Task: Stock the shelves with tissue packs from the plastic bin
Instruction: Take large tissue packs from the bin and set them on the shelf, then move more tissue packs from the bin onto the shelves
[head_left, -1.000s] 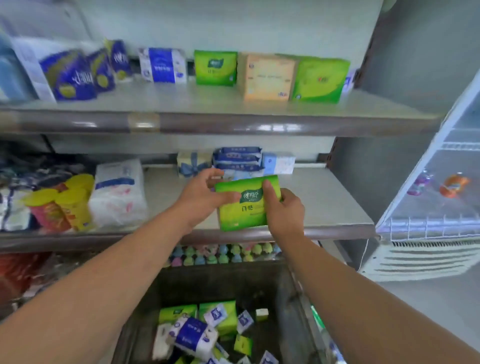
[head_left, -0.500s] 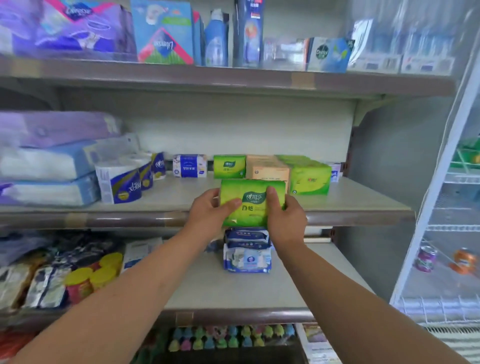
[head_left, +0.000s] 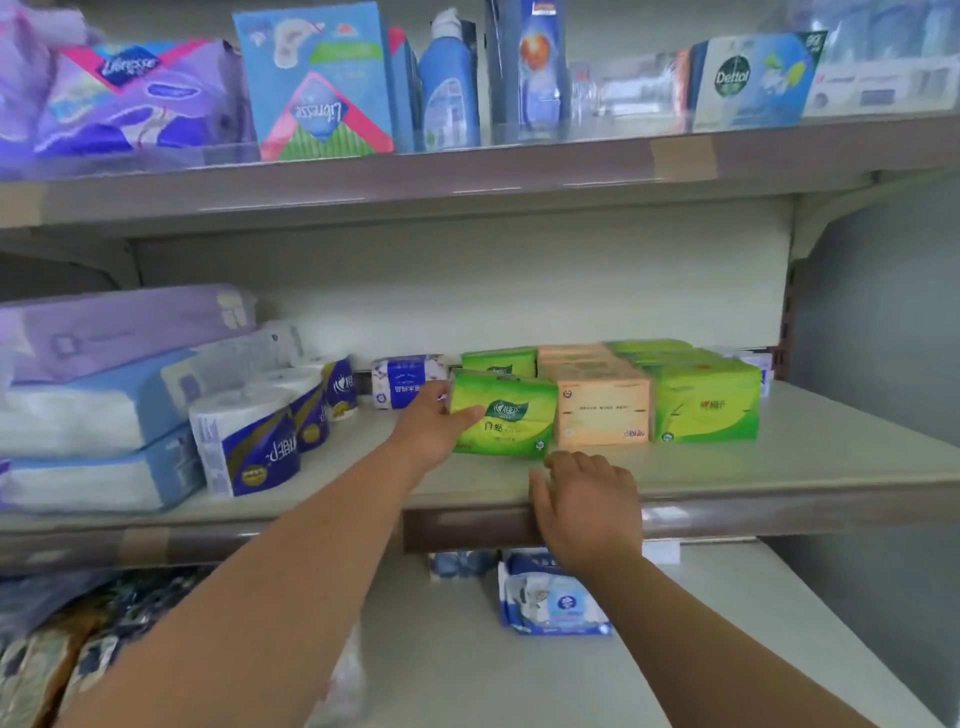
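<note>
A grey shop shelf (head_left: 779, 467) runs across the view, with toilet rolls (head_left: 249, 436) toward its left end and an orange pack (head_left: 602, 410) right of the middle. The green tissue pack (head_left: 511, 415) sits slightly tilted near the middle, back from the front edge, just beside the orange pack. The left hand (head_left: 431, 431) grips its left end, thumb across the face. The right hand (head_left: 587, 499) hangs loose over the front edge, holding nothing. The pack looks light and soft with a slick wrap — likely best held by its short ends.
</note>
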